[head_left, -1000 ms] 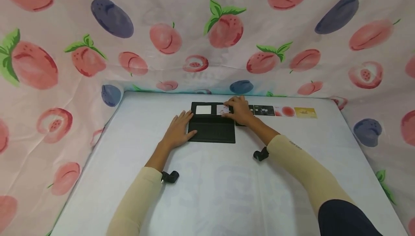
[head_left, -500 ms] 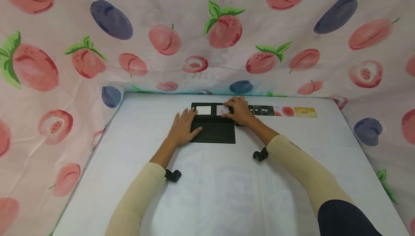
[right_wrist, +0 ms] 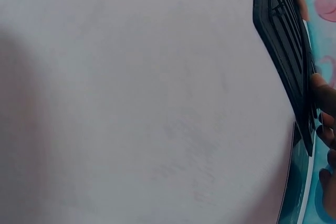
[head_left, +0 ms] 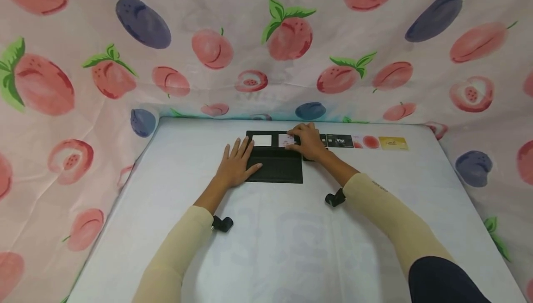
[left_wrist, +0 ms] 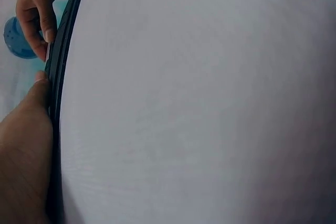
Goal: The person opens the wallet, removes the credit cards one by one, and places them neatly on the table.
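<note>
A black folding wallet (head_left: 275, 169) lies spread out flat toward the back of the table. Its upper half carries a white rectangle (head_left: 262, 140) on the left and a small pinkish card (head_left: 286, 140) on the right. My left hand (head_left: 234, 164) rests on the wallet's left side, fingers spread and fairly straight, thumb on the lower half. With curled fingers and thumb, my right hand (head_left: 309, 142) holds the pinkish card at the upper right, covering the card's right part. In the right wrist view the wallet (right_wrist: 286, 51) appears edge-on, with the right fingers (right_wrist: 325, 95) at its end.
A row of cards runs right of the wallet: a black Vip card (head_left: 339, 141), a white card with red circles (head_left: 369, 142) and a gold card (head_left: 393, 143). A dark item (head_left: 308, 159) lies partly under my right hand. Fruit-print cloth (head_left: 250, 39) hangs behind the table.
My left hand has shifted slightly right and up, farther onto the wallet. The right hand and the pinkish card stay in about the same place.
</note>
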The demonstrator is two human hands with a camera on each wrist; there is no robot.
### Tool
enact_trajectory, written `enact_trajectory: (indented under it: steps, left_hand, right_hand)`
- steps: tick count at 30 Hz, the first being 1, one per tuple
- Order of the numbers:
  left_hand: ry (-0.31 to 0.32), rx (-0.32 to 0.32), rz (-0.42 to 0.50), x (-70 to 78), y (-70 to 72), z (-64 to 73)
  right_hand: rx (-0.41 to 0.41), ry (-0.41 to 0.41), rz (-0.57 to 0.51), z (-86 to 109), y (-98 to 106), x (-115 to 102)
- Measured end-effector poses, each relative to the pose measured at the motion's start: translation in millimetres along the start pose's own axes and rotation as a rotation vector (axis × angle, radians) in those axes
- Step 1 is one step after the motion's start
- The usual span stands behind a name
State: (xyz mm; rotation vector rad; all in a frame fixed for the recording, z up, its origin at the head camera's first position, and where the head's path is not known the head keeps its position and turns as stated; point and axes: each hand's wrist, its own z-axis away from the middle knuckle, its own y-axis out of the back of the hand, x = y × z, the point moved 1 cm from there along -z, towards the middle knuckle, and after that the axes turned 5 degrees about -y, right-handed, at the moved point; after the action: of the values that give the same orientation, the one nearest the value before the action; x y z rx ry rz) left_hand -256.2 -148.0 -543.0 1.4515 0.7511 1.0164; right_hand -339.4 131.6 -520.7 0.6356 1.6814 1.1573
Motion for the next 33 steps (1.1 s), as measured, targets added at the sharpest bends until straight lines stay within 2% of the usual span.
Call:
enact_trajectory:
  steps: [11, 17, 23, 33]
  left_hand:
    - [-0.001, 0.007, 0.002, -0.1, 2.2, 0.8]
    - [-0.006, 0.015, -0.002, 0.6, 1.0, 1.3]
    - [-0.008, 0.013, 0.004, 0.8, 1.0, 0.6]
    - [-0.006, 0.001, 0.021, -4.1, -4.7, -2.0]
  right_hand:
    - [0.011, 0.012, -0.027, 4.2, 7, 3]
    - [0.009, 0.007, -0.006, 7.9, 8, 10]
    - [0.009, 0.003, -0.036, 12.9, 13, 15]
    - [0.051, 0.018, -0.065, 22.6, 18, 31]
